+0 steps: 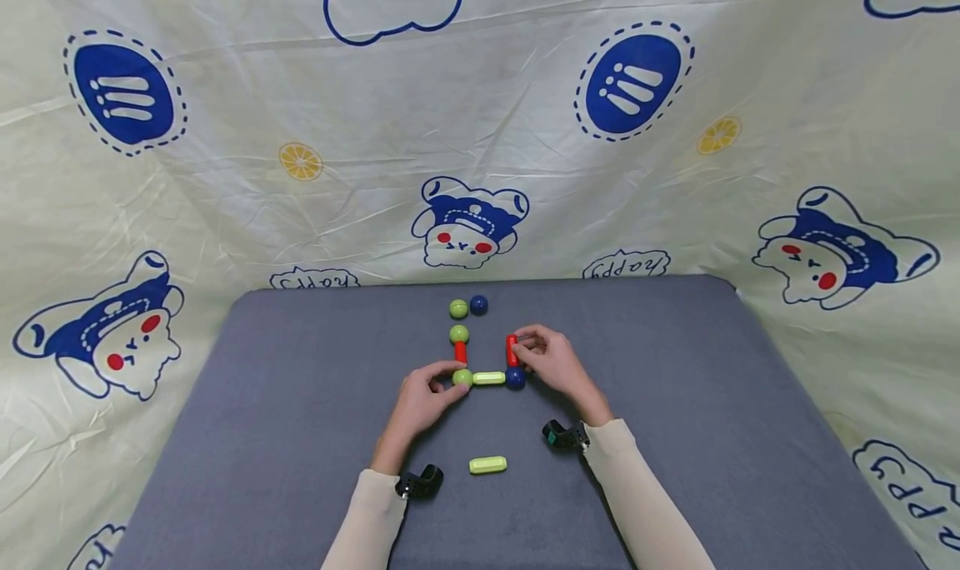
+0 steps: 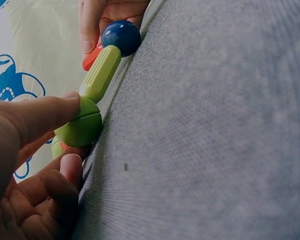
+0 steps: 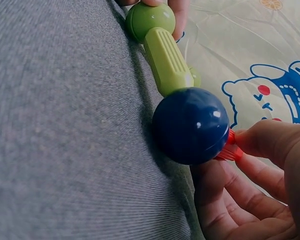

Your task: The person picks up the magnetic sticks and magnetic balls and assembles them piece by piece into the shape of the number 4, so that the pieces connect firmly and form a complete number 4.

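My left hand (image 1: 422, 397) pinches a green ball (image 2: 81, 122) at the near left corner of a linked toy shape. From that ball a yellow-green rod (image 1: 489, 377) runs right to a dark blue ball (image 3: 191, 126). A red rod (image 1: 461, 352) leads away from the held ball to another green ball (image 1: 459, 333). On the right, my right hand (image 1: 551, 360) pinches a second red rod (image 1: 512, 351) between thumb and fingers. Its near end meets the blue ball, as the right wrist view shows, and its far end points away from me.
Beyond the shape, a loose green ball (image 1: 458, 308) and a dark blue ball (image 1: 478, 305) lie side by side. A loose yellow-green rod (image 1: 488, 465) lies between my forearms. The grey table (image 1: 315, 437) ends at a printed cloth (image 1: 360, 220) behind.
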Available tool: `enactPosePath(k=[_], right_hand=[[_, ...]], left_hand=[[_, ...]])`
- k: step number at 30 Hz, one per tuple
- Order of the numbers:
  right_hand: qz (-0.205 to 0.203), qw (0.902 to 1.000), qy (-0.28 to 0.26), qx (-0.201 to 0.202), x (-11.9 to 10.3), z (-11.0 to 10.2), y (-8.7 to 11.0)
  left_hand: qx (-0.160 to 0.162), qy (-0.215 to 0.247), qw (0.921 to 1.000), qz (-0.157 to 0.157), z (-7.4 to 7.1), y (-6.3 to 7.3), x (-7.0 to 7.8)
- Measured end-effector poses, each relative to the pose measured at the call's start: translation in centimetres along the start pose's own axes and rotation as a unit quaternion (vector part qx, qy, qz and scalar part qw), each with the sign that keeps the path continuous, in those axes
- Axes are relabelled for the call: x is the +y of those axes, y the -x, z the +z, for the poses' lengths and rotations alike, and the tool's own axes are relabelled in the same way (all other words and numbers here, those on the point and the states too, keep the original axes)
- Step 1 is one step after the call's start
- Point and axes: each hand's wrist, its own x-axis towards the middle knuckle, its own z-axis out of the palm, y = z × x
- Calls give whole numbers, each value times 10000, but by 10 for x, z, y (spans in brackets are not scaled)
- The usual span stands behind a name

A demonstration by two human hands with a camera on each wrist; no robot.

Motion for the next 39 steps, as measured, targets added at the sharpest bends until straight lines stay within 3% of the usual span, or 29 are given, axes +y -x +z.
enactPosePath(k=[19,39], right_hand=[[106,9998,187,4,-1,-1,3],[-108,9948,986,-209,-7,-5,4]], left_hand=[[-33,11,10000,-16,0,1,1],[-68,16,10000,-37,-1,1,2]])
